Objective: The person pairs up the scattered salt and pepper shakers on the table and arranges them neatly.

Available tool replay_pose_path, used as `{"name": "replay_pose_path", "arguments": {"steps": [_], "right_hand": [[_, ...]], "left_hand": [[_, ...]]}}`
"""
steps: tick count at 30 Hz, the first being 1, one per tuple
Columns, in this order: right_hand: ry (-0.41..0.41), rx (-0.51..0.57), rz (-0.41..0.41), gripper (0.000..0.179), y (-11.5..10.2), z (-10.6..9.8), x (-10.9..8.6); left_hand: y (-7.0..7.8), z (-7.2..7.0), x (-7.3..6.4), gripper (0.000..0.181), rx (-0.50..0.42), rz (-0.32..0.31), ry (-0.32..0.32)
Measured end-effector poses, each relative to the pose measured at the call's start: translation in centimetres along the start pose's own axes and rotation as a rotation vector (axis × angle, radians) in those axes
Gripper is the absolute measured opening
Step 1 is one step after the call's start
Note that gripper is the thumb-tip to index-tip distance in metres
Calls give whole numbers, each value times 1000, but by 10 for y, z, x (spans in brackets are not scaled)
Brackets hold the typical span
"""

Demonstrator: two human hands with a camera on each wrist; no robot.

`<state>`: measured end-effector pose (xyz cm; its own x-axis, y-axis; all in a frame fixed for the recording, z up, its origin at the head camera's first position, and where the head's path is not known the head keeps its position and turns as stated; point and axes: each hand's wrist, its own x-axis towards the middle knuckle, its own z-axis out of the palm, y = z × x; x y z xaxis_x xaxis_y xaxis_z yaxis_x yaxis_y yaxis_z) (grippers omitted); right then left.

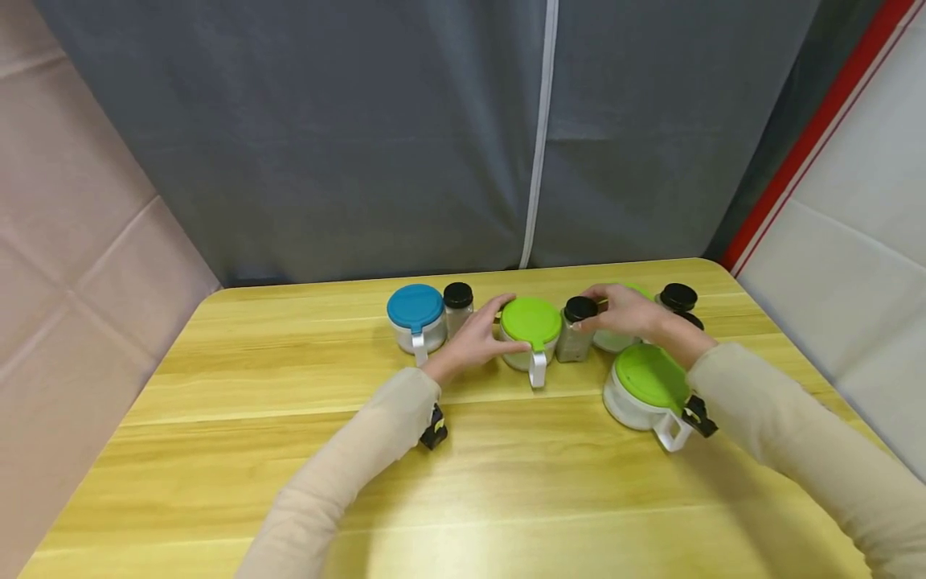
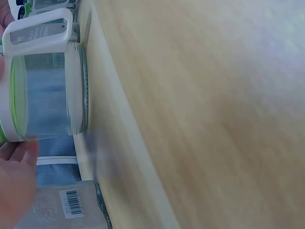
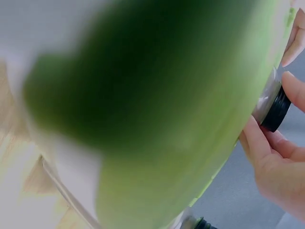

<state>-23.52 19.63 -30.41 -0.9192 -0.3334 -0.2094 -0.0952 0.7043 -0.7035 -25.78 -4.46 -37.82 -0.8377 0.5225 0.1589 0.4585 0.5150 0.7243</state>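
My left hand [image 1: 477, 338] holds a glass seasoning jar with a green lid [image 1: 531, 319] and white handle, thumb at the front and fingers round the far left side. In the left wrist view, the clear body of that seasoning jar [image 2: 45, 95] shows beside my fingers. Right beside it stands a small glass shaker jar [image 1: 575, 344] with a black cap. My right hand [image 1: 628, 312] pinches this shaker jar near its cap. In the right wrist view the black cap [image 3: 276, 113] sits between thumb and fingers, partly hidden by a blurred green lid [image 3: 190, 138].
Left of my left hand are a blue-lidded seasoning jar [image 1: 415, 308] and another black-capped jar [image 1: 458, 301]. A larger-looking green-lidded jar [image 1: 651, 376] stands under my right forearm. Behind that arm are one more green-lidded jar [image 1: 612, 341] and black-capped jars [image 1: 678, 297]. A grey curtain hangs behind the wooden table [image 1: 506, 482].
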Motion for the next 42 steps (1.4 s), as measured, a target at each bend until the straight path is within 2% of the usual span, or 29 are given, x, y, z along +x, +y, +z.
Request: {"name": "replay_pose_path", "arguments": {"steps": [6, 13, 21, 36, 42], "right_hand": [[34, -8, -12, 56, 3, -1, 3], [117, 0, -30, 55, 8, 3, 10], [182, -19, -34, 56, 11, 9, 14], [198, -14, -19, 56, 11, 11, 17], [198, -18, -29, 57, 11, 12, 18]], "left_hand": [[2, 2, 4, 84, -29, -29, 11], [-1, 2, 6, 84, -96, -46, 16], [-3, 1, 8, 84, -97, -78, 12], [0, -2, 11, 81, -125, -136, -11], [0, -3, 11, 81, -124, -139, -18]]}}
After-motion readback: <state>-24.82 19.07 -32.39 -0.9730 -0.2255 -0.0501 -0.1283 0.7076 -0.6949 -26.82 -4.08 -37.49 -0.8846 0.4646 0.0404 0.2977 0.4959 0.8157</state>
